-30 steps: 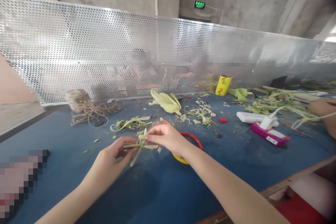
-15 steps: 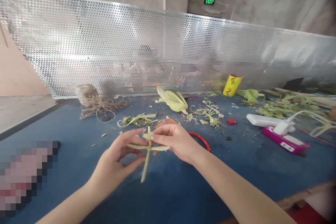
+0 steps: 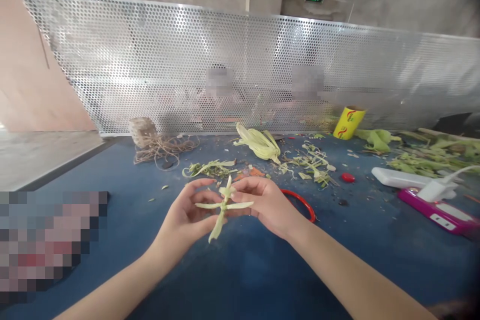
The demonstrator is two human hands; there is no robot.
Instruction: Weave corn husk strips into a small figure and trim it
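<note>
Between my two hands, above the blue table, is a small pale-green cross-shaped figure [image 3: 224,206] that looks made of folded corn husk strips. My left hand [image 3: 191,210] curves round its left side, thumb near the lower strip and fingers behind. From the right, my right hand [image 3: 264,202] pinches it near the top with thumb and forefinger. Parts of the fingers on both hands are hidden behind the figure. Just beyond lies a flat orange thing [image 3: 249,174], partly covered by my right hand. A red ring-shaped handle [image 3: 305,205] shows past my right wrist.
On the blue table [image 3: 240,280] are a husk bundle [image 3: 258,144], husk scraps [image 3: 313,162], tangled twine [image 3: 165,150], a yellow tube [image 3: 348,122], a red lid-like disc [image 3: 348,177] and a purple power strip [image 3: 437,210]. A perforated metal screen [image 3: 150,60] stands behind, people beyond it.
The view has swung slightly left, so things sit further right in the picture. Both hands still hold the figure, which has turned a little; its lower strip now shows broader.
</note>
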